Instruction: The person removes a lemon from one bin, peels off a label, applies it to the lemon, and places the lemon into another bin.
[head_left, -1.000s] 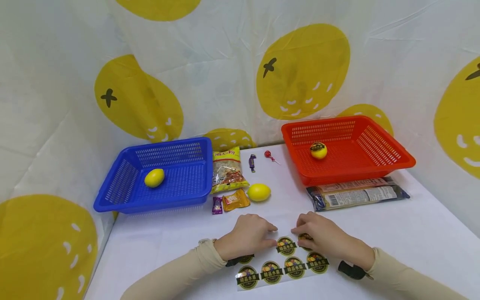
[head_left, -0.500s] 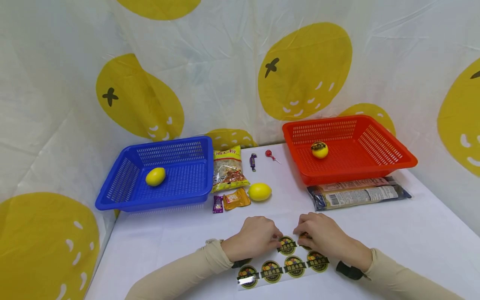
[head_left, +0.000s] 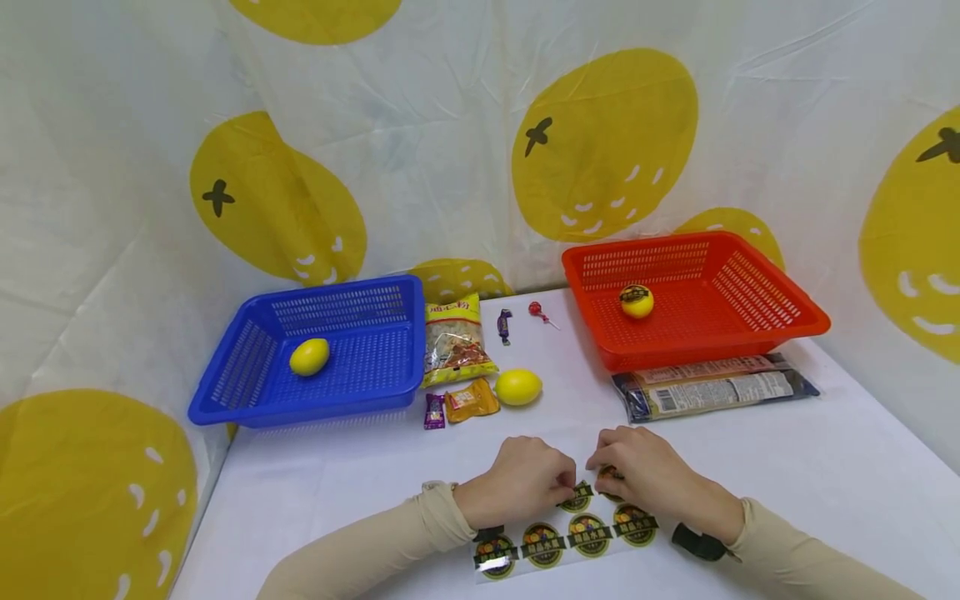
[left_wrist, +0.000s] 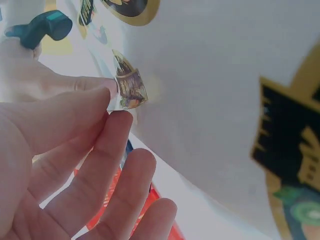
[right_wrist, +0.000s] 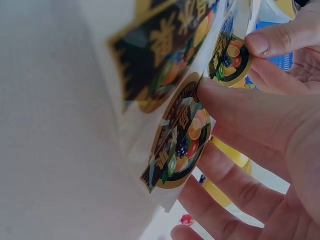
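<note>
A clear sheet (head_left: 566,523) of round dark fruit-picture stickers lies on the white table under both hands. My left hand (head_left: 516,483) pinches the edge of one sticker (left_wrist: 131,90) between thumb and forefinger. That sticker is bent up and partly lifted off the sheet in the left wrist view. My right hand (head_left: 656,475) pinches the sheet's far edge beside another sticker (right_wrist: 182,137), thumb on its face and fingers behind. The hands are close together, and the left one covers part of the sheet's upper row.
A yellow lemon (head_left: 518,387) sits beyond the hands, near wrapped sweets (head_left: 472,400) and a food packet (head_left: 456,340). The blue basket (head_left: 300,412) holds a lemon. In the red basket (head_left: 705,342) lies a stickered lemon (head_left: 637,302). Long flat packets (head_left: 716,387) lie before it.
My left hand has moved right and its fingertips have come down onto the sticker, whose upper edge now bends up. The right hand has stayed almost in place.
</note>
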